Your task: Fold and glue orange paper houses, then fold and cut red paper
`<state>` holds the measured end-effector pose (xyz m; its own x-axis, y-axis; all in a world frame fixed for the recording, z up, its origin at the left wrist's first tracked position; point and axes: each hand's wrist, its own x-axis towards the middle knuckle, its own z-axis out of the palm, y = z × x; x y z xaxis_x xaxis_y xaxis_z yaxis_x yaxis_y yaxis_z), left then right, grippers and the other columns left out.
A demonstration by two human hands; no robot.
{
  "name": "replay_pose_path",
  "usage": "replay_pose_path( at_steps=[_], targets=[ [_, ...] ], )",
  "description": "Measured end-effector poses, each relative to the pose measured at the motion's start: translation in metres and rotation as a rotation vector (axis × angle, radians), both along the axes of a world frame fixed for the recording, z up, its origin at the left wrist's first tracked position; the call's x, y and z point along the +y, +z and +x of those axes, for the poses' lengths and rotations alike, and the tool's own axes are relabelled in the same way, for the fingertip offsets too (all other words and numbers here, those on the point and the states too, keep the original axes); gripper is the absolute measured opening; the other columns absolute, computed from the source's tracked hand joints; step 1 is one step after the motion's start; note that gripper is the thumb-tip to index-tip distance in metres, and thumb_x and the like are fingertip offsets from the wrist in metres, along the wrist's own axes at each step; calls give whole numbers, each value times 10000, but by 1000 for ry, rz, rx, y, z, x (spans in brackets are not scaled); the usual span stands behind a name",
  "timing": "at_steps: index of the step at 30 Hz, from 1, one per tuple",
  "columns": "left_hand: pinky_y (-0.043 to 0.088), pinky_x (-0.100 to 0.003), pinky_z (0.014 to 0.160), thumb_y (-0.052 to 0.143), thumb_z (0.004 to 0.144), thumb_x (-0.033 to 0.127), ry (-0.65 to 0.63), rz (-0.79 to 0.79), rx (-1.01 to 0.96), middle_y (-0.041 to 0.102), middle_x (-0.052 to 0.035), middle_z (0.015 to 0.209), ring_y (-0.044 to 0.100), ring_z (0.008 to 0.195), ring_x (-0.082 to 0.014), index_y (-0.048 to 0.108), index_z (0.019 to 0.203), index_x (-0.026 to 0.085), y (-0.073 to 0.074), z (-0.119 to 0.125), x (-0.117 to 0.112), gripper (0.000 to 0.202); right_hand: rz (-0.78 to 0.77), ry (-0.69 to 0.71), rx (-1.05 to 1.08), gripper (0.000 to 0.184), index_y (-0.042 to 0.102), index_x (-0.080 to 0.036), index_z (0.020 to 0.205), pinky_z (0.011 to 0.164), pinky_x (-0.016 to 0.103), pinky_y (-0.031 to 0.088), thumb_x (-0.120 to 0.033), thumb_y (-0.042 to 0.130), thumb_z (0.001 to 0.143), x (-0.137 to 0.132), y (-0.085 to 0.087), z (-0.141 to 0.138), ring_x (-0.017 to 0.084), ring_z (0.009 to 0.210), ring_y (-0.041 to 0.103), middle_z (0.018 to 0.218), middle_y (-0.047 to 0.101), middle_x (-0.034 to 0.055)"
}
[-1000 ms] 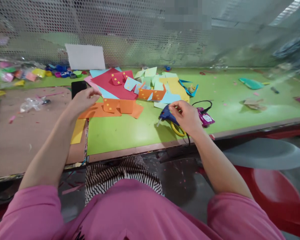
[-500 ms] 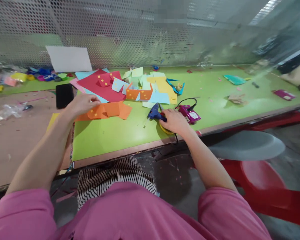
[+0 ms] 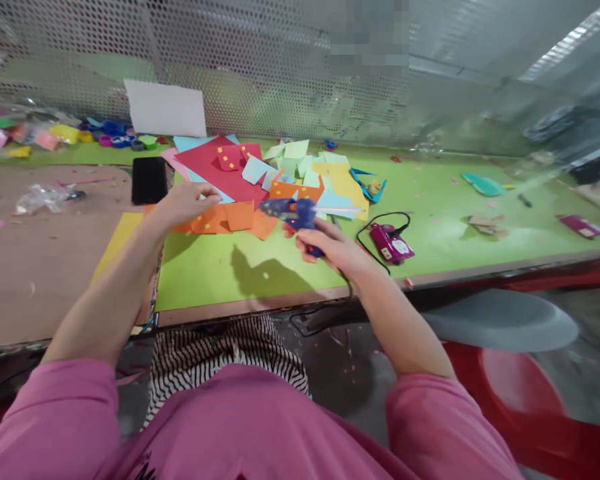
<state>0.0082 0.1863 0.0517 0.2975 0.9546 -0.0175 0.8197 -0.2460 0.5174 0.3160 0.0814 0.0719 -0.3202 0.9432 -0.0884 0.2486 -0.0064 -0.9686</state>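
Note:
In my right hand (image 3: 330, 247), a blue hot glue gun (image 3: 300, 212) is raised above the table, its nozzle pointing left and a pale glue stick (image 3: 337, 211) jutting from its back. My left hand (image 3: 187, 203) hovers just over the left part of an orange paper strip (image 3: 220, 220), fingers closed in a pinch; anything between them is too small to make out. Beyond lie a red paper sheet (image 3: 207, 170) and an orange paper piece with yellow squares (image 3: 300, 190), which the glue gun partly overlaps in view.
A black phone (image 3: 149, 180) lies to the left of the papers. A purple box with a cable (image 3: 391, 243) is at the right of the glue gun. A white card (image 3: 165, 110) leans on the perforated metal screen (image 3: 260, 73). A grey stool (image 3: 500, 320) stands below the table edge.
My right hand has lifted the glue gun off the table and turned its nozzle leftward toward the orange paper. My left hand stays by the strip. The view has shifted slightly.

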Motion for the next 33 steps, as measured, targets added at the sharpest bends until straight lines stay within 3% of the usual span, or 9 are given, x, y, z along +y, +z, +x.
replay_pose_path(
  at_steps=[5,9,13,19,33],
  targets=[
    [463,-371,988,497,906,444,13,35,27,783,-97,1132,681,1113,-304,769,1073,225,-14,6,0,387,1,83,-5,400,610,-209,982,550,270,531,-571,684,831,25,-17,-42,143,738,627,985,679,66],
    [417,-412,1049,490,911,394,38,56,35,787,-86,1149,671,1173,-319,783,1080,232,-23,9,3,375,88,45,-243,492,572,-220,844,528,257,478,-705,653,849,38,-25,-49,112,566,562,710,615,-1],
    [400,-417,1051,483,926,375,36,56,46,795,-77,1125,663,1180,-305,785,1063,224,-26,10,4,364,150,20,-342,550,594,-212,840,545,263,468,-759,564,882,41,-29,-56,108,539,573,704,635,5],
    [377,-458,1077,425,972,364,16,78,90,777,-94,1214,647,1214,-304,772,1135,224,-24,12,2,408,224,0,-471,553,569,-226,786,548,291,458,-764,503,893,41,-33,-61,141,550,613,681,626,19],
    [351,-539,1081,431,962,427,-1,75,120,781,-98,1113,627,1179,-327,758,1114,227,-28,13,3,412,310,25,-587,428,518,-255,751,556,305,425,-620,491,971,39,-36,-60,147,570,564,585,550,-16]
  ],
)
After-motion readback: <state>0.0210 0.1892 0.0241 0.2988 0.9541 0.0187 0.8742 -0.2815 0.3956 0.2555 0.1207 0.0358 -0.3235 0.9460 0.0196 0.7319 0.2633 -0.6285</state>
